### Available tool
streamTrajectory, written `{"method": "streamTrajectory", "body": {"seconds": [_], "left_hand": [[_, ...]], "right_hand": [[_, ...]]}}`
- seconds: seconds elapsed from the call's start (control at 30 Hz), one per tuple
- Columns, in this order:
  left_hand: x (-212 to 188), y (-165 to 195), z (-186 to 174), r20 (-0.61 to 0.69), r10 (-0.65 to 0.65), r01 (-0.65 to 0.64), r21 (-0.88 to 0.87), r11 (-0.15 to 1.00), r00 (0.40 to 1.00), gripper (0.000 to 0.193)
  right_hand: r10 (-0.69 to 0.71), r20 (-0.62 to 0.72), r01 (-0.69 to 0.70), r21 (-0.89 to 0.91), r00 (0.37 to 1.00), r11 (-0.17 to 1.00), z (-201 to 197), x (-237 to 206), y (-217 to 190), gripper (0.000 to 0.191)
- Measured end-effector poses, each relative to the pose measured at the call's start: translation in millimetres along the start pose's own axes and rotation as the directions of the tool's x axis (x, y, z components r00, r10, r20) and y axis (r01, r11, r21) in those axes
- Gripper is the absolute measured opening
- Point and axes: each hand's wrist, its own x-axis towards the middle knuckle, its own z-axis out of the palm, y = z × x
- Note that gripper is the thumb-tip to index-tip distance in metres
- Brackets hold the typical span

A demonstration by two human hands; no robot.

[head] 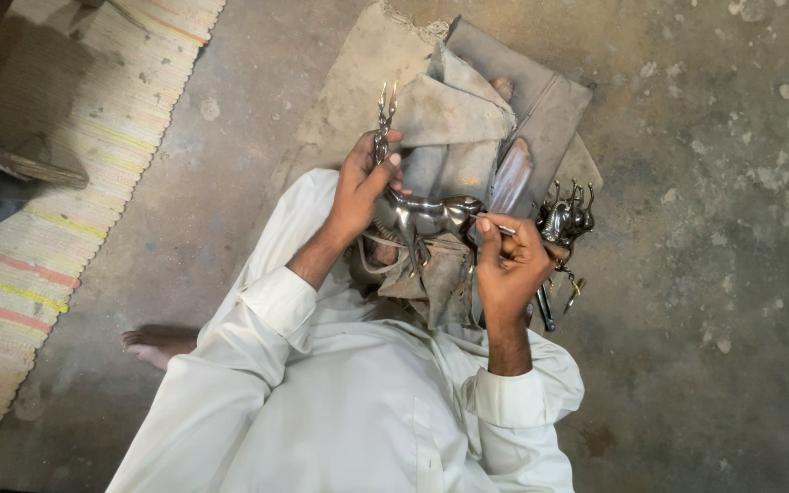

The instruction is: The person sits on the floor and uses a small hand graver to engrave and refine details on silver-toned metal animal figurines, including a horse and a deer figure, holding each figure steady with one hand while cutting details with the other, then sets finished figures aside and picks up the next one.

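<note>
Figurine (426,217): your left hand (358,187) grips its neck, body lying rightward; right hand (511,265) pinches tool (504,230) at its rump.

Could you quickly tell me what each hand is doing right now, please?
Left hand: closed on the metal deer figurine.
Right hand: closed on a thin tool, tip at the figurine.

This is a small metal workshop on the ground. Shiny metal animal figures (566,222) lie on a rough grey concrete floor (714,301). A striped woven mat (66,183) is nearby.
</note>
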Motion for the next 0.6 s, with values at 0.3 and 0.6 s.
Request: {"method": "streamTrajectory", "body": {"seconds": [0.3, 0.6], "left_hand": [[0.1, -0.1, -0.6, 0.005, 0.011, -0.011, -0.002, 1.000, 1.000, 0.038], [0.8, 0.4, -0.5, -0.009, -0.016, 0.017, 0.016, 1.000, 1.000, 0.037]], "right_hand": [[-0.038, -0.061, 0.038, 0.000, 0.997, 0.999, 8.9, -17.1, 9.1, 0.008], [-0.094, -0.038, 0.093, -0.007, 0.995, 0.996, 7.7, -20.7, 15.5, 0.009]]}}
